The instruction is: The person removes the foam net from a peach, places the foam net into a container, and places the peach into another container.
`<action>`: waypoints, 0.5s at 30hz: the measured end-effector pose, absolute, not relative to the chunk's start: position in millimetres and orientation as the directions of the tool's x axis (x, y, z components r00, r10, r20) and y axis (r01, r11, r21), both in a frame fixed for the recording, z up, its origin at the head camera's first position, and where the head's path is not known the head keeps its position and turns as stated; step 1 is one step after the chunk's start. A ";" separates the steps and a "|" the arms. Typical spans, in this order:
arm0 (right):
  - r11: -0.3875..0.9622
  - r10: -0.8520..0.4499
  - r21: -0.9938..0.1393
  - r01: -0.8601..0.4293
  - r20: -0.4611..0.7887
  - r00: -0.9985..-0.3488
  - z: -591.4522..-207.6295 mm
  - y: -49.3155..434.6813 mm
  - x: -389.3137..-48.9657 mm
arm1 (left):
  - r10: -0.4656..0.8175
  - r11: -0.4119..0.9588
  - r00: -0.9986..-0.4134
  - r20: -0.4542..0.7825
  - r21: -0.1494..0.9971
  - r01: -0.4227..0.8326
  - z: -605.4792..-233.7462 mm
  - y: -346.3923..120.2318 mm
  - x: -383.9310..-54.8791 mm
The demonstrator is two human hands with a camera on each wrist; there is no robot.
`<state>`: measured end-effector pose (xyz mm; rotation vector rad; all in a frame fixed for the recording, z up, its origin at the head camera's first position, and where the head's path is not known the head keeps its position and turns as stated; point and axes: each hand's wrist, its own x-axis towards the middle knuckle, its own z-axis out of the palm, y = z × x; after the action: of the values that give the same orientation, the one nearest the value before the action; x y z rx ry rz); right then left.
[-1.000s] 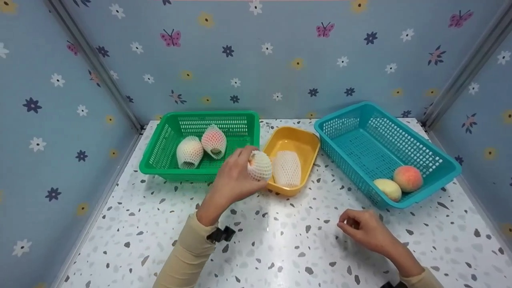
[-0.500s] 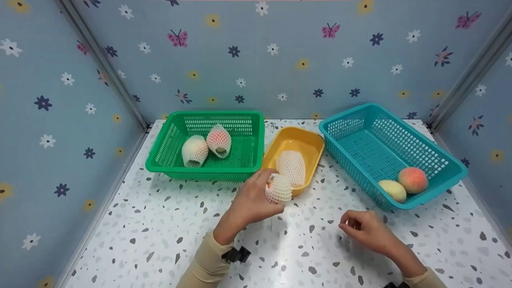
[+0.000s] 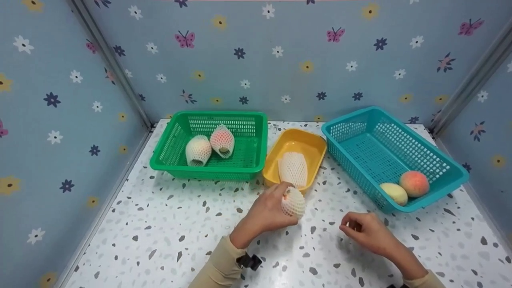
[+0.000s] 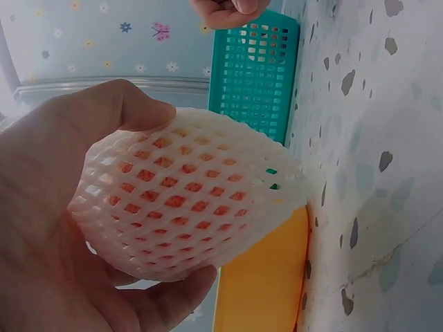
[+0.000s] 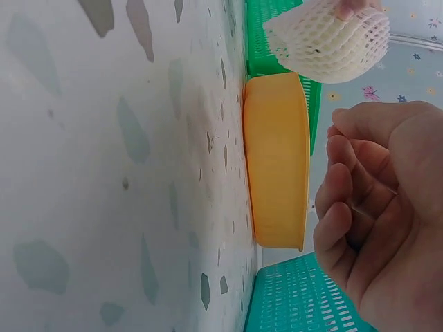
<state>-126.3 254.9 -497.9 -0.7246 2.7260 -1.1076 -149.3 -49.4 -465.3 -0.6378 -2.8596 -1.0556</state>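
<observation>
Here, the left hand point(image 3: 269, 210) grips a net-wrapped fruit point(image 3: 294, 204) just below the centre of the head view, near the yellow tray point(image 3: 314, 157). The right hand point(image 3: 369, 231), lower right, has its fingers loosely curled. Two netted fruits point(image 3: 199, 150) lie in the green basket point(image 3: 208, 169), left of centre.

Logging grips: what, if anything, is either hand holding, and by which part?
The left hand grips a round reddish fruit in a white foam-mesh sleeve by opposite sides; the right hand holds nothing.
</observation>
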 end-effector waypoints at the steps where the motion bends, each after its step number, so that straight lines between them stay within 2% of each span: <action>1: 0.621 -0.470 -0.682 -0.385 0.069 -0.880 -497.9 255.0 -126.2 | 0.372 0.685 -0.915 0.154 0.621 0.383 -467.0 -47.5 -149.2; 15: 0.611 -0.479 -0.675 -0.415 0.103 -0.872 -500.2 255.1 -128.4 | 0.425 0.674 -0.900 0.101 0.629 0.389 -483.6 -26.6 -153.9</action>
<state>-128.4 255.1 -500.2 -0.7617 2.7397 -1.1130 -153.9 -26.6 -483.6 -0.7113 -2.9231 -1.0779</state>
